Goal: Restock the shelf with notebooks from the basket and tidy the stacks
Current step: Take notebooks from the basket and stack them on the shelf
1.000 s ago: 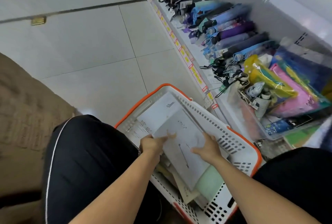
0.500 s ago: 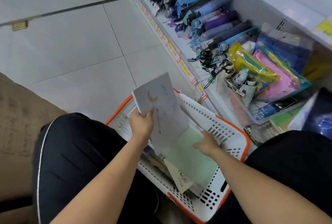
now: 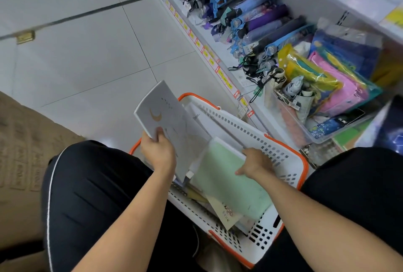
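1. Head view: a white perforated plastic basket with an orange rim [image 3: 281, 140] is seen on the pale tiled floor [image 3: 87, 53], between the person's two black-clad knees and just beside the white lower shelf [image 3: 220, 40].
2. A pale grey notebook with a gold crescent moon on its cover [image 3: 161, 110] is gripped by the left hand [image 3: 159, 151], the thumb pressed on the cover near the lower corner and the fingers tucked beneath.
3. This grey notebook is held raised above the near-left part of the basket, cover upward and tilted; its long axis runs from the hand up and away toward the floor, and its far short edge points to the upper left.
4. A pale green flat notebook [image 3: 226, 184] is lying in the basket on top of other books, its long axis running diagonally from the basket's middle toward its near-right corner.
5. The right hand [image 3: 255, 162] is laid on the far upper edge of the green notebook, fingers curled over that edge; whether it is gripped firmly cannot be told.
6. A cream booklet with a small printed motif [image 3: 226, 215] is seen sticking out from under the green notebook.
7. Folded umbrellas in blue, purple and black [image 3: 261, 18] are laid in a row on the shelf, with bright plastic-wrapped packs [image 3: 327, 79] in a clear bin beside them.
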A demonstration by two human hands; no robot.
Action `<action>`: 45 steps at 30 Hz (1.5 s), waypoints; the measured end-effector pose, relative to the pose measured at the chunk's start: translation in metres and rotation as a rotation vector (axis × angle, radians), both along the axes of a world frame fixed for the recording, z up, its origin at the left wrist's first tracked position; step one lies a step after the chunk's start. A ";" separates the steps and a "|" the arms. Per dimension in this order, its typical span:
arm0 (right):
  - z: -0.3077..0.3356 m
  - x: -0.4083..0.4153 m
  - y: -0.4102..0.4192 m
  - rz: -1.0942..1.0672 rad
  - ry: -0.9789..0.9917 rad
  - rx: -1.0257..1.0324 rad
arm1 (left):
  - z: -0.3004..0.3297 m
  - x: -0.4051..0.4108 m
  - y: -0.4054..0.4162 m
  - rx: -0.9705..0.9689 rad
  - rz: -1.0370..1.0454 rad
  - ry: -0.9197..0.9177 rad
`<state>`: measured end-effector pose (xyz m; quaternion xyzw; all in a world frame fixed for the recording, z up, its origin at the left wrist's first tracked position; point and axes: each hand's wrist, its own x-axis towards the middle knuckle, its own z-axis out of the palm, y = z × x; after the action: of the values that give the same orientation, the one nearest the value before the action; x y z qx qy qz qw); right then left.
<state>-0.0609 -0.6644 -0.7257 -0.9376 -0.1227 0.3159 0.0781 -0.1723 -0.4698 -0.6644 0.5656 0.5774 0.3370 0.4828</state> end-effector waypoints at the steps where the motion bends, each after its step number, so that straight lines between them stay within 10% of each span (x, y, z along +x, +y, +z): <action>1: 0.017 -0.001 0.005 0.049 -0.084 0.004 | 0.001 0.002 0.000 -0.001 -0.006 -0.007; 9: 0.120 -0.037 0.020 0.283 -0.934 0.210 | 0.028 0.014 -0.020 -0.195 -0.123 -0.266; 17: 0.098 -0.075 0.064 0.411 -0.724 0.522 | 0.039 0.014 -0.035 -0.603 -0.283 -0.533; 24: 0.107 -0.071 0.055 0.450 -0.460 0.734 | 0.057 0.016 -0.029 -0.295 -0.382 -0.339; 33: 0.118 0.035 0.021 -0.337 0.126 1.279 | 0.106 0.023 0.019 -0.188 -1.090 -0.433; 45: 0.053 -0.011 0.051 -0.464 0.099 1.243 | 0.056 0.002 0.055 -0.173 -1.031 -0.134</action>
<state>-0.0717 -0.6138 -0.6729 -0.7045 -0.0731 0.2042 0.6758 -0.1701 -0.4148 -0.6082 0.7115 0.2178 0.0426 0.6668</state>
